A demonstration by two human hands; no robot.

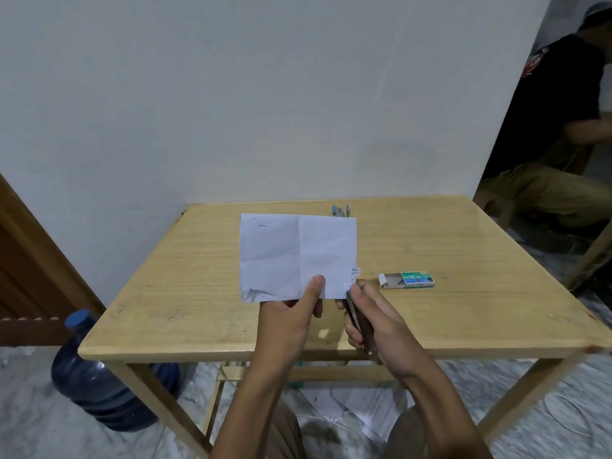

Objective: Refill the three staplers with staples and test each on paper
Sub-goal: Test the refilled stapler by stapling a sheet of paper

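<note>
The left hand point(291, 321) held a sheet of white paper point(291, 253) up over the middle of the desk point(185, 293). It pinched the sheet's near edge, the thumb point(314, 288) pressed on top and the other fingers tucked underneath, mostly out of sight. The paper was creased down the middle, with faint marks near its far left corner and a few short marks at its near right corner.

The right hand point(376, 321) gripped a dark stapler point(357, 318), its fingers point(351, 331) curled round the body from below and the thumb along the top. The stapler's greenish front end met the paper's near right corner, just beside the left thumb. Whether its mouth was closed on the sheet could not be told.

A staple box point(409, 280) lay flat on the desk to the right of the paper, near the right hand but apart from it. Its tray was slid partway out of the green and blue sleeve toward the left. At the far edge of the desk, blue staplers point(341, 210) stuck out from behind the paper's top right corner. They were partly hidden, so their number could not be told.

A large blue water bottle point(96, 382) stood on the floor by the desk's near left leg. Loose white sheets point(361, 405) lay on the floor under the desk. A seated person point(563, 127) in a dark shirt was at the far right, beyond the wall's edge.
</note>
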